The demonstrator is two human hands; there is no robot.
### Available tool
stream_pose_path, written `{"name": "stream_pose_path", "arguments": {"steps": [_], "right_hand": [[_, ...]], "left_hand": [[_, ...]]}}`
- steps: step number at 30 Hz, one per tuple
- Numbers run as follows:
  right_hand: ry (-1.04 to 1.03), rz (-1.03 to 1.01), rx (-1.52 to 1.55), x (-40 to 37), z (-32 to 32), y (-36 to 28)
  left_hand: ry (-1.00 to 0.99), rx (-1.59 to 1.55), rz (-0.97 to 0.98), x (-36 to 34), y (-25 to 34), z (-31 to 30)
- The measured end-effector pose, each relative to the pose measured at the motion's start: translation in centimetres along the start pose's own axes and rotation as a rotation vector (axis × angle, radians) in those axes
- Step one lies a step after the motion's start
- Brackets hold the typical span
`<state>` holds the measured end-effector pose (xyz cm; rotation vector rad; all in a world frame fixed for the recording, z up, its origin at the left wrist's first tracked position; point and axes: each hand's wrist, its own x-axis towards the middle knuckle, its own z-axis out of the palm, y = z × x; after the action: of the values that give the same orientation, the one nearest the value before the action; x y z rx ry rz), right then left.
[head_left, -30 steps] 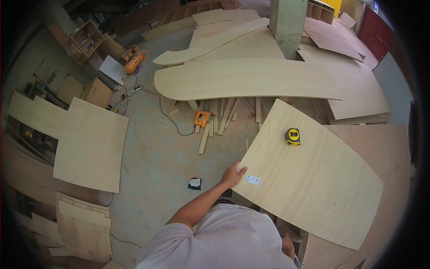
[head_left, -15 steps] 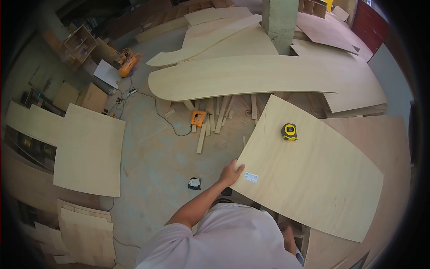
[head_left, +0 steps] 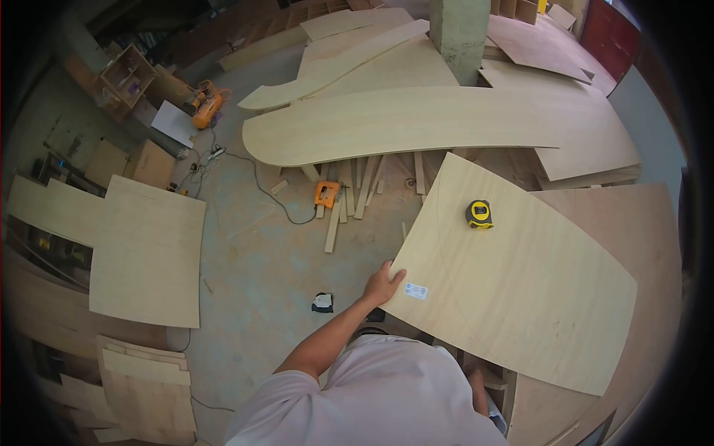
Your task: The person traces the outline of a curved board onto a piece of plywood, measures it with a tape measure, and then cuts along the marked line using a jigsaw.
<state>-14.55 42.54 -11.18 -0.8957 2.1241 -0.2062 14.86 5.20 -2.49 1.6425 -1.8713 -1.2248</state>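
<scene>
My left hand (head_left: 382,285) is closed on the near-left edge of a pale plywood board (head_left: 513,297), with the thumb on top and the fingers curled beneath. A yellow and black tape measure (head_left: 480,214) lies on this board. Near my thumb, a small white label (head_left: 416,291) is stuck to the surface. A faint curved line crosses the wood. Of my right arm, only a short piece shows low beside my shirt, just below the board's near edge; its fingers are hidden, so what it touches cannot be made out.
A larger brown sheet (head_left: 625,223) lies beneath the board. Ahead is a long round-ended plywood panel (head_left: 387,126). An orange jigsaw (head_left: 326,194) with its cord and wood strips (head_left: 331,232) lie on the floor. A black-and-white object (head_left: 322,302) is nearby. Plywood pieces (head_left: 149,253) stand left; a concrete pillar (head_left: 459,41) rises behind.
The view has shifted very slightly. My left hand keeps the same hold on the board, and the tape measure rests in the same place on it.
</scene>
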Motion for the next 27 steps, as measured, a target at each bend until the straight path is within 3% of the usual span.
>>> {"name": "stream_pose_path", "arguments": {"steps": [3,9,27], "right_hand": [[0.028,-0.171,0.104,-1.2,-1.0,-0.5],[-0.04,-0.045,0.192,-1.7,-1.9,-2.6],[-0.19,-0.032,0.225,0.3,-1.4,-1.5]], "left_hand": [[-0.002,0.002,-0.003,-0.1,0.3,-0.1],[-0.02,-0.001,-0.003,0.2,0.0,0.0],[-0.041,-0.029,-0.007,0.4,0.2,-0.2]]}}
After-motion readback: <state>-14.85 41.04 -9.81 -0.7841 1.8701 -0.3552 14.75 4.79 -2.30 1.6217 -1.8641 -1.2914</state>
